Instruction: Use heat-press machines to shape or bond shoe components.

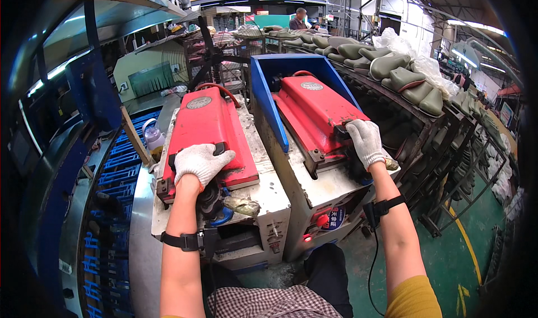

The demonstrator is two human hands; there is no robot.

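Two white machines (276, 197) stand side by side before me, each with a red cover on top. My left hand (203, 162), in a white knitted glove, is closed over the black handle (220, 148) at the front of the left red cover (196, 124). My right hand (364, 142), gloved alike, grips the black handle (340, 132) on the right red cover (316, 107). Below the left hand, a black knob-like part (210, 200) and a worn olive-green piece (242, 206) stick out. The right cover sits inside a blue guard (270, 102).
Racks on the right hold many olive-green shoes (392, 65) and clear plastic bags. A blue slatted conveyor (120, 175) runs along the left, with a bottle (152, 136) beside it. Between them stands a black fan (210, 54). A red button (322, 221) is on the right machine's front. A person (300, 19) stands far back.
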